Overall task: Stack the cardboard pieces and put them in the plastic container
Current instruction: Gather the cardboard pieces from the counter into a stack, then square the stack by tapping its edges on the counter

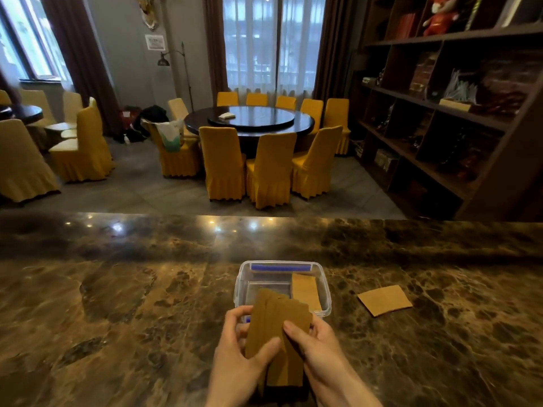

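Note:
A stack of brown cardboard pieces (279,321) stands tilted on edge just in front of the clear plastic container (239,284). My left hand (238,362) grips the stack's left side and my right hand (320,353) grips its right side, thumb on the front face. The top of the stack overlaps the container's near rim. Inside the container, a cardboard piece (305,289) leans against the right wall. One more cardboard piece (384,300) lies flat on the counter to the right of the container.
The dark marble counter (132,304) stretches wide on both sides, with its far edge beyond the container. Past it are a round dining table (249,118) with yellow-covered chairs and a dark shelf unit (440,113) at right.

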`<state>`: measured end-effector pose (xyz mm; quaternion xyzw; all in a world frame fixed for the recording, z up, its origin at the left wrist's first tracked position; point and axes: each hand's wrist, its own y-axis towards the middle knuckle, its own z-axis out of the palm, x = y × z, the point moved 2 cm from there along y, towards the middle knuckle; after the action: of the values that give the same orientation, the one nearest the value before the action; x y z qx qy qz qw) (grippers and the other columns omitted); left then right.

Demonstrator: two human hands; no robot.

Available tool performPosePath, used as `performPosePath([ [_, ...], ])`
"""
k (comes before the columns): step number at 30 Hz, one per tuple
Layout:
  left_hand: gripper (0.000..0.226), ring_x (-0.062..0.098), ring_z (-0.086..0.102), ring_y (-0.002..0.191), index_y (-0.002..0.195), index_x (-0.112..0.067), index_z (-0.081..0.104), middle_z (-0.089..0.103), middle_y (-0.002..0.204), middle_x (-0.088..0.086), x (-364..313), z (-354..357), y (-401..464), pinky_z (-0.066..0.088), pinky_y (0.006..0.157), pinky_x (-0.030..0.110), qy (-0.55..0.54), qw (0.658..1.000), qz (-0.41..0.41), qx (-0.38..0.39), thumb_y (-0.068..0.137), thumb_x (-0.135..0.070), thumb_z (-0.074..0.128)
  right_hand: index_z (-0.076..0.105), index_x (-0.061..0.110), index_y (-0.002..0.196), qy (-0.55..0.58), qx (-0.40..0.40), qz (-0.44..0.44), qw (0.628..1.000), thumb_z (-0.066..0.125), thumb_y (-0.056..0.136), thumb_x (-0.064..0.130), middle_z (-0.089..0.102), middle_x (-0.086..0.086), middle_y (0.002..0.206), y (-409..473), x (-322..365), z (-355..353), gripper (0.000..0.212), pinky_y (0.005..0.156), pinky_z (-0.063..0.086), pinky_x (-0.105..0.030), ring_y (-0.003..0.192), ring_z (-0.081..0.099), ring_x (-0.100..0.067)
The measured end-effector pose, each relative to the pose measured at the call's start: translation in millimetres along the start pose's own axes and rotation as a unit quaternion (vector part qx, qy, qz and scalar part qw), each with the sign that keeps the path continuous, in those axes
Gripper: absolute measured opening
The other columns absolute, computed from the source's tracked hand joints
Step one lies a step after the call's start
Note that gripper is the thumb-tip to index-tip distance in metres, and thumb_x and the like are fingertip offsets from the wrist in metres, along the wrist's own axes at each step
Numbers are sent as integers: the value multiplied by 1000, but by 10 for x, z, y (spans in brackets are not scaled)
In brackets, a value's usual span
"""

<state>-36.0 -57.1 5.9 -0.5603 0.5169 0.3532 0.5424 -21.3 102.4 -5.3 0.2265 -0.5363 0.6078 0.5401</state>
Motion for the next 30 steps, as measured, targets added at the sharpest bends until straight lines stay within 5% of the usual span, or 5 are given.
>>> performPosePath([
  [5, 74, 14, 72, 99, 120, -46, 41, 73, 107, -8, -92, 330, 82, 60, 98, 46, 55, 997, -21, 48, 72, -23, 93, 68, 14, 117, -15, -57, -37, 998, 74, 91, 7, 81, -12, 103, 1, 108, -211, 28, 81, 64, -45, 97, 77, -30],
  [17, 56, 14, 70, 101, 105, -38, 50, 70, 111, -5, -684, 1894, 815, 61, 89, 39, 135, 970, 17, 202, 69, -31, 93, 73, 29, 107, -176, -83, -88, 977, 91, 74, 20, 80, 4, 95, 189, 1287, -1938, 39, 68, 61, -25, 89, 76, -14],
  [21, 54, 10, 64, 96, 101, -35, 52, 66, 106, -6, -825, 2398, 1220, 54, 74, 28, 193, 964, 13, 184, 68, -29, 95, 68, 27, 106, -266, -119, -85, 953, 87, 79, 21, 76, 1, 102, 531, 1488, -2442, 34, 74, 62, -30, 93, 73, -16],
  [24, 57, 17, 63, 99, 100, -32, 53, 66, 105, -4, -802, 2630, 1436, 56, 83, 34, 259, 955, -7, 146, 65, -25, 97, 68, 22, 99, -308, -146, -48, 939, 85, 79, 18, 75, -1, 92, 814, 1454, -2613, 26, 63, 58, -24, 83, 72, -14],
  [30, 57, 19, 61, 99, 107, -33, 51, 63, 106, -5, -655, 2821, 1573, 53, 85, 34, 395, 913, -34, 99, 67, -36, 92, 68, 23, 80, -387, -200, 66, 898, 76, 72, 38, 72, 1, 96, 1182, 1220, -2668, 19, 78, 54, -33, 92, 66, -19],
])
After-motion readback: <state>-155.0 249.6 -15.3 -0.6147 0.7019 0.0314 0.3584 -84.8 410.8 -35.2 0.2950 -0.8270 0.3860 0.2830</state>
